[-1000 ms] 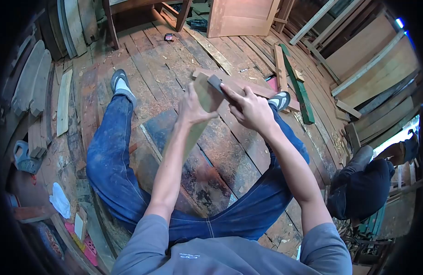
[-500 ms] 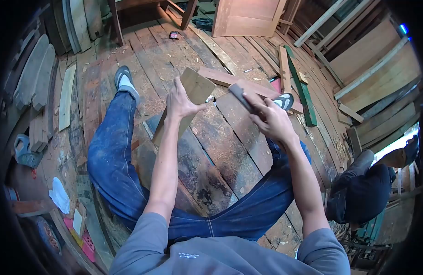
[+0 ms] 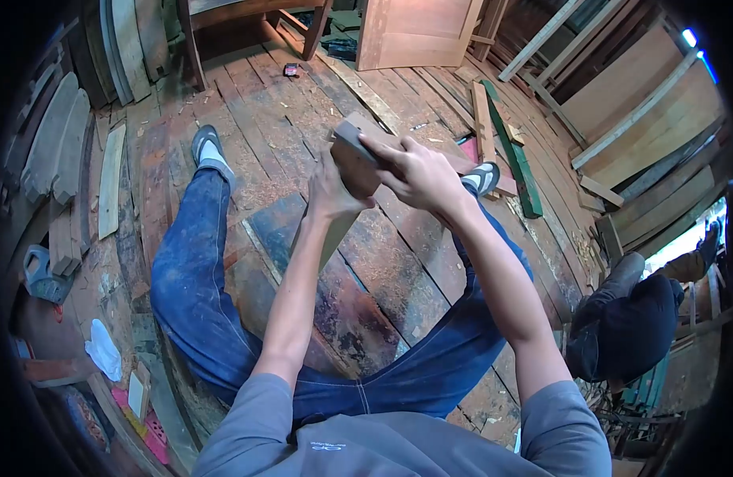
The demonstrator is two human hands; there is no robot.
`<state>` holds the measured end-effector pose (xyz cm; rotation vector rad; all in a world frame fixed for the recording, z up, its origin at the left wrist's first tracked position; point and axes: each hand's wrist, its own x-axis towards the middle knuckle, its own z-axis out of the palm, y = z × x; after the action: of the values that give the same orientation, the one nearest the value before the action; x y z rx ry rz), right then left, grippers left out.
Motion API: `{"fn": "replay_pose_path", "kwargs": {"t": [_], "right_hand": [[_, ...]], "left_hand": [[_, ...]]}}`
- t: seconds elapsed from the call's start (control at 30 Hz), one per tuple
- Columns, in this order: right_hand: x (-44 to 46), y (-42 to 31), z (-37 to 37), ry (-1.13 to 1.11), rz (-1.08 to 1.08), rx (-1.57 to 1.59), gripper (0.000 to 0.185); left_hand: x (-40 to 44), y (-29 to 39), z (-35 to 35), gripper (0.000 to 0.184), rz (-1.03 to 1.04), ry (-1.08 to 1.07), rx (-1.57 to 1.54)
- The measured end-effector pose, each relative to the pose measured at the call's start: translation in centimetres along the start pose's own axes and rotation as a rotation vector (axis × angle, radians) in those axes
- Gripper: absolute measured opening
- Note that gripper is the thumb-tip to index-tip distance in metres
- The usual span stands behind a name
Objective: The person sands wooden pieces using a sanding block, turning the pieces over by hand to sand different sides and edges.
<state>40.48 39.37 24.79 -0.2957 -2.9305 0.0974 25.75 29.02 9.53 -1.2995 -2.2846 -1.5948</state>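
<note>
My left hand [image 3: 326,193] is wrapped round a thick wooden board [image 3: 335,237], tilted up between my legs. My right hand [image 3: 424,181] grips a flat block [image 3: 357,145] with a greyish face, which looks like a sanding block. That block lies against the upper end of the board, close to my left fingers. Part of the board's top is hidden behind the block and both hands.
Shavings cover the plank floor [image 3: 263,135]. Ahead lie a long plank [image 3: 366,94], a green-painted beam [image 3: 525,171] and a small pink-and-black item [image 3: 291,70]. A grey jug [image 3: 47,274] is at left. Another person [image 3: 628,330] sits at right.
My right hand has moved left with the flat block, from apart to against the board's upper end. My left hand has shifted slightly right and down with the board, which has turned.
</note>
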Motion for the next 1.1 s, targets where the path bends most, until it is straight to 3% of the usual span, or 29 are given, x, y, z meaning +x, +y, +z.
{"fn": "replay_pose_path", "kwargs": {"t": [0.23, 0.33, 0.47, 0.5, 0.7, 0.8, 0.87, 0.93, 0.97, 1.1], "right_hand": [[-1.7, 0.5, -1.8, -0.099, -0.039, 0.251, 0.061], [-2.6, 1.1, -2.3, -0.254, 0.096, 0.543, 0.063], [-0.2, 3.1, 0.2, -0.113, -0.007, 0.642, 0.062], [0.6, 2.5, -0.5, -0.189, 0.087, 0.616, 0.062], [-0.6, 1.9, -1.2, -0.209, -0.025, 0.538, 0.060], [-1.5, 2.6, -1.1, -0.191, -0.066, 0.495, 0.061], [-1.1, 2.9, -0.9, -0.126, -0.148, 0.512, 0.063], [0.6, 2.6, -0.7, -0.124, -0.025, 0.491, 0.062], [1.4, 2.7, -0.7, -0.160, 0.003, 0.447, 0.062], [1.7, 2.1, -1.4, -0.252, 0.045, 0.438, 0.062]], "left_hand": [[0.6, -1.9, -1.1, 0.121, -0.041, 0.037, -0.048], [0.5, -1.4, -1.4, 0.122, 0.003, 0.036, -0.010], [-0.3, 0.2, 0.3, 0.126, 0.068, -0.009, 0.023], [-0.4, 0.2, 0.7, 0.126, 0.046, -0.017, -0.002], [0.6, -1.6, -1.8, 0.123, -0.048, 0.054, -0.006], [0.6, -1.7, -2.3, 0.122, 0.006, 0.039, 0.020], [0.4, -1.6, -1.2, 0.123, -0.009, -0.080, 0.014], [0.2, 0.3, -0.2, 0.125, -0.010, -0.220, -0.026], [-0.4, 0.0, 1.3, 0.123, 0.218, -0.012, 0.067], [-0.1, -0.5, -0.2, 0.122, -0.026, -0.089, 0.038]]}}
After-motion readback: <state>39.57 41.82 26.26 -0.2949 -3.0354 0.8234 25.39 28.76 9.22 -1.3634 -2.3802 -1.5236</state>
